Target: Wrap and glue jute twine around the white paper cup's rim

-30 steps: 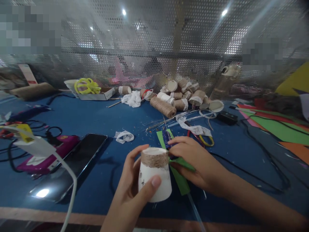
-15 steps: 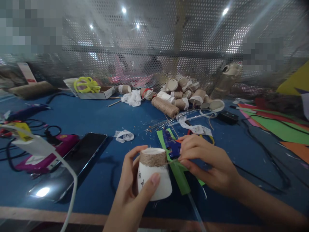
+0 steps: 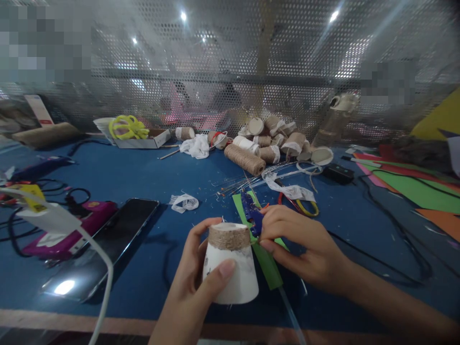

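Note:
My left hand (image 3: 201, 282) is wrapped round a white paper cup (image 3: 239, 282), narrow end up, with dark written marks partly under the thumb. Rows of brown twine (image 3: 229, 238) circle the cup's upper part. To the right of the cup, my right hand (image 3: 302, 244) is closed in a pinch on the loose twine, which runs off the wound band. Just behind those fingers lies a blue tool (image 3: 251, 211), partly hidden, that looks like a glue gun. Beneath it is a green strip (image 3: 268, 268), with a clear stick (image 3: 292, 314) at its near end.
A phone (image 3: 122, 230) and a magenta power strip (image 3: 68, 227) with a white cable lie left. Toward the back are a twine roll (image 3: 245, 159), several twine-wrapped cups (image 3: 293, 143), and a box (image 3: 158, 139) with yellow scissors handles (image 3: 127, 127). Coloured paper (image 3: 417, 184) lies right.
The cup has turned slightly, its written marks shifting left toward my left fingers. My right hand has moved a little left, closer to the cup, still pinching the twine.

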### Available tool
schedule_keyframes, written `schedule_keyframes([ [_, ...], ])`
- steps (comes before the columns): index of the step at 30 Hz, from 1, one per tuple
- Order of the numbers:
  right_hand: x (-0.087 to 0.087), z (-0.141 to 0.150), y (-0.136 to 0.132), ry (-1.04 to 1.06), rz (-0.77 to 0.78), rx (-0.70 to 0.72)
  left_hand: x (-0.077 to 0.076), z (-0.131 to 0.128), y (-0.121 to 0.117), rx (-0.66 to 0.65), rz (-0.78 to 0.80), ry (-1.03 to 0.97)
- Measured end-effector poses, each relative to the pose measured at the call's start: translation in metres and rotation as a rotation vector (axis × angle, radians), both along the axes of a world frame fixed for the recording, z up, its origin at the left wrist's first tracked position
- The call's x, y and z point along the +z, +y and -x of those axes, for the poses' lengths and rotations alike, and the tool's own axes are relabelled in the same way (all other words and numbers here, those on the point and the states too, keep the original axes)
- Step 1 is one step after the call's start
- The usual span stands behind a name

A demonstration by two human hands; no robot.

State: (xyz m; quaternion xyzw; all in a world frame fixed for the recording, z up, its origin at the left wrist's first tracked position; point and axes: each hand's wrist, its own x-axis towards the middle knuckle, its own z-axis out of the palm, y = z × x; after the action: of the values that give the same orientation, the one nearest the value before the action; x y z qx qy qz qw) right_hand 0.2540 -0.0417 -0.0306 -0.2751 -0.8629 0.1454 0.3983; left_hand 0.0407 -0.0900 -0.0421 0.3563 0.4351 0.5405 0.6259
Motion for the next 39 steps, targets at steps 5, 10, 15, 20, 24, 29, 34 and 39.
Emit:
schedule_keyframes([
  [5, 0.001, 0.002, 0.001, -0.003, 0.055, 0.014, 0.002, 0.0, 0.0, -0.002, 0.027, -0.019],
  [10, 0.0, 0.002, 0.001, -0.008, 0.1, 0.025, 0.003, 0.001, -0.001, -0.02, 0.019, -0.06],
  [15, -0.001, 0.003, 0.001, -0.032, 0.093, 0.043, 0.001, 0.004, -0.001, -0.061, 0.042, -0.031],
  [20, -0.004, 0.002, 0.004, -0.108, -0.02, 0.041, -0.001, 0.005, 0.0, -0.077, 0.074, -0.092],
  [24, -0.009, -0.004, 0.016, -0.167, -0.113, -0.086, -0.014, 0.006, 0.009, -0.229, 0.038, -0.258],
  [29, -0.002, -0.007, 0.042, -0.182, -0.003, -0.266, -0.023, 0.005, 0.024, -0.281, 0.022, -0.394],
  [34, 0.01, -0.005, 0.056, -0.099, 0.099, -0.312, -0.016, 0.005, 0.024, -0.24, 0.069, -0.38],
  [39, 0.026, -0.011, 0.048, -0.105, -0.216, -0.32, -0.014, 0.002, 0.025, -0.215, 0.086, -0.411],
])
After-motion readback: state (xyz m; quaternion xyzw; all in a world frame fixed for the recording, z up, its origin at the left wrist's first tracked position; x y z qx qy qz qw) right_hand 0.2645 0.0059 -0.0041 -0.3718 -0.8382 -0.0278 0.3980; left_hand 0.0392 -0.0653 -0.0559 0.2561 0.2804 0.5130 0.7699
